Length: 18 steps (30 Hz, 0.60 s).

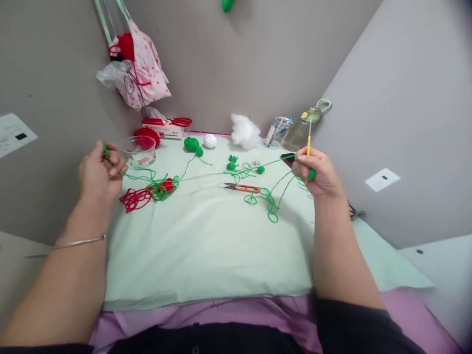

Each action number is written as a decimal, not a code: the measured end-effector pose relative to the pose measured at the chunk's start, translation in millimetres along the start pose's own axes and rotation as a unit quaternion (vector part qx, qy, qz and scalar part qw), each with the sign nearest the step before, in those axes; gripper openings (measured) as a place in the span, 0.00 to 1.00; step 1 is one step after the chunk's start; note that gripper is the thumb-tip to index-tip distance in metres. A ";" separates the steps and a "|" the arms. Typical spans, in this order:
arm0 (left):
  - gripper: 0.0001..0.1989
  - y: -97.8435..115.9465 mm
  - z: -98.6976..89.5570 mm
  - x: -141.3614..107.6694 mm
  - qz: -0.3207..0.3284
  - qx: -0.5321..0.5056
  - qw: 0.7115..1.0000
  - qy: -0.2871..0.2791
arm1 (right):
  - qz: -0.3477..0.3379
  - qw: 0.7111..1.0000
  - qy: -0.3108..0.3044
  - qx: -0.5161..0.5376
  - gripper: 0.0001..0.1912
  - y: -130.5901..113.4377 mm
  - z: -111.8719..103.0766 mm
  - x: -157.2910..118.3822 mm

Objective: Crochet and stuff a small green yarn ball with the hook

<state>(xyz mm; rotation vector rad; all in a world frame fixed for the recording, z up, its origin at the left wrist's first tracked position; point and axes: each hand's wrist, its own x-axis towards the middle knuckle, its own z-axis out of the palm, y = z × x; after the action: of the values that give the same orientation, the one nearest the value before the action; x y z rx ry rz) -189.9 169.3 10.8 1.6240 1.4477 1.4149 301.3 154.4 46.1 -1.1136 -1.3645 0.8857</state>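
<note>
Take the orange-handled snips (248, 188) on the pale green worktop (210, 248) as your mark. Your right hand (311, 167) is raised to the right of the snips and a little beyond them, its thumb and fingers pinching a yellow-handled hook (309, 144), which stands nearly upright with its thin pale shaft above your fingers. A small green piece (311, 173) sits in that same hand, against the fingers, just below the hook's yellow grip. Your left hand (102, 170) is well to the left of the snips, fingers curled in, pinching a bit of green (106, 151) that juts up past the fingertips; whether that is yarn or worked fabric, you cannot tell. A green strand (275, 161) leaves your right hand and slants down past the far side of the snips toward the left. Green loops (272, 204) lie just right of the snips, under your right hand, while the red yarn (136, 198) lies loose to their left, near your left hand, tangled at one end with green. Just beyond the snips rest small green pieces (231, 166), and farther back, white stuffing (245, 132).
</note>
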 end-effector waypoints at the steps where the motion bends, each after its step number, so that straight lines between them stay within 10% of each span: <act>1: 0.26 2.0 4.6 -1.8 0.004 0.025 1.000 0.014 | -0.005 0.998 -0.050 0.038 0.11 -3.1 -0.5 -3.9; 7: 0.19 13.4 60.4 -23.0 0.086 0.172 0.981 -0.009 | 0.005 0.975 -0.211 0.072 0.14 -11.7 0.9 -17.6; 13: 0.25 23.4 135.4 -65.5 0.124 0.125 0.940 -0.293 | -0.036 0.973 -0.197 0.113 0.15 -8.6 2.0 -15.9; 18: 0.15 34.6 130.1 -69.1 0.066 0.062 0.936 -0.341 | -0.064 0.981 -0.115 0.140 0.14 -15.0 3.6 -15.8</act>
<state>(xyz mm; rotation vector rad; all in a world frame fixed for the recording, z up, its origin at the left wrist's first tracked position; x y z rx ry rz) -48.4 126.5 -21.6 2.0460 1.0386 0.6936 294.9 135.5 55.5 -0.7171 -1.4293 1.0976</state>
